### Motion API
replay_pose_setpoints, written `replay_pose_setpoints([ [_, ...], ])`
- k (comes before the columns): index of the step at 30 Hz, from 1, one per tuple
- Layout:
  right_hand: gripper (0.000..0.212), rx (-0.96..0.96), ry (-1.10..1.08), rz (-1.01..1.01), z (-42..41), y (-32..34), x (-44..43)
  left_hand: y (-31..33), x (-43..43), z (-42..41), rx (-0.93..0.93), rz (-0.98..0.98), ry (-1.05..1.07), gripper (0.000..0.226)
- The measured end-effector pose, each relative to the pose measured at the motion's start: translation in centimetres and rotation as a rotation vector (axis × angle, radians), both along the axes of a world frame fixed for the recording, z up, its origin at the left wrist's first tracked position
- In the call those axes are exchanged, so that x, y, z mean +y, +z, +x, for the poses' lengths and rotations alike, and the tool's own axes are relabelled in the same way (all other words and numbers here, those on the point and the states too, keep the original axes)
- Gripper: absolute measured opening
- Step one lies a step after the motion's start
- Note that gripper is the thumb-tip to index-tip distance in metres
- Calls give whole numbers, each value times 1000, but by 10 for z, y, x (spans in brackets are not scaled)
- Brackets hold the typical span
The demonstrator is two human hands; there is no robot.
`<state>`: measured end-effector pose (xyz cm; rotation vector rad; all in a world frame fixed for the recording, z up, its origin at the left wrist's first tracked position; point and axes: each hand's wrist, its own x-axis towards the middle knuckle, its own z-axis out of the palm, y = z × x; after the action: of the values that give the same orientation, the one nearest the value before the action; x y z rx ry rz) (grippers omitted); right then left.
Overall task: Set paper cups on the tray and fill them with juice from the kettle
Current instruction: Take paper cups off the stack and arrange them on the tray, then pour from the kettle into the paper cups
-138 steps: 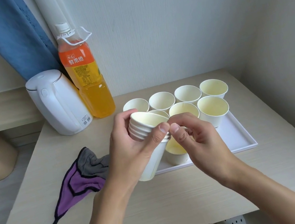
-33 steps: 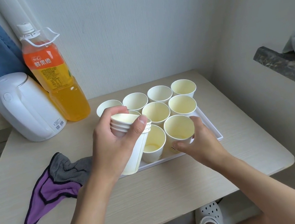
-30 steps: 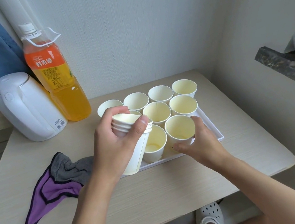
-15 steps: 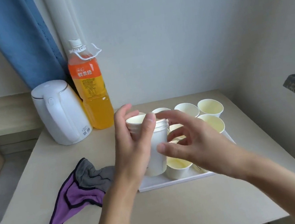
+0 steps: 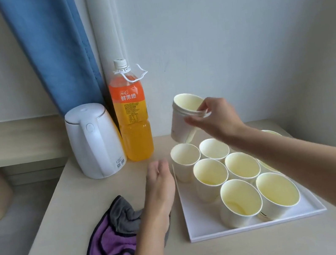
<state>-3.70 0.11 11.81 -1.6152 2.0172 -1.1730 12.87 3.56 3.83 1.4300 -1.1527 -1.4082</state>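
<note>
A white tray [image 5: 204,228] lies on the table and carries several upright white paper cups [image 5: 240,201]. My right hand [image 5: 214,117] grips a stack of nested paper cups [image 5: 183,122] by the rim and holds it tilted in the air above the tray's far left corner. Fingers relaxed, my left hand [image 5: 161,186] hovers over the table just left of the tray and holds nothing. The white kettle [image 5: 94,142] stands at the back left with its lid closed. My right forearm hides some cups on the tray's far right.
An orange juice bottle [image 5: 132,120] stands right of the kettle against the wall. A purple and grey cloth [image 5: 111,230] lies on the table [image 5: 83,210] under my left forearm. A blue curtain [image 5: 54,50] hangs behind the kettle.
The stack of cups passed from my left hand to my right, which lifted it up and back over the tray. My left hand dropped away to the left, empty.
</note>
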Motion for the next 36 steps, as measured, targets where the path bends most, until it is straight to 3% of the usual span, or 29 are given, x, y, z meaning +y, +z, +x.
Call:
replay_pose_setpoints([
  [6,34,69,-139,164,-8,-42,-71,-26,-5,-5,7,224,-4,15],
  [10,41,132,-157,316,-7,-64,-96,-39,-12,-12,119,289,-19,26],
  [15,62,161,-171,382,-4,-72,-113,-50,-22,-18,150,309,-33,21],
  [17,63,163,-167,383,-4,-73,-119,-48,-23,-19,144,300,-45,39],
  [19,63,160,-161,379,-2,-75,-123,-50,-25,-19,152,293,-27,74],
  [21,62,152,-160,383,-2,-78,-127,-50,-26,-19,164,295,-7,88],
  [24,62,137,-158,398,-4,-80,-128,-48,-24,-20,195,294,12,80],
  [27,60,173,-117,429,-10,-74,-122,-38,-20,-17,186,248,45,53],
  [29,41,228,-136,390,-15,-65,-113,-31,-21,-11,116,155,115,25],
  [31,26,295,-180,320,-18,-52,-101,-27,-22,-5,8,68,176,16],
  [35,22,290,-80,232,-1,-27,-71,-18,-14,18,-559,-98,122,39],
  [36,21,250,-26,230,11,-22,-62,-15,-11,24,-591,-103,153,41],
])
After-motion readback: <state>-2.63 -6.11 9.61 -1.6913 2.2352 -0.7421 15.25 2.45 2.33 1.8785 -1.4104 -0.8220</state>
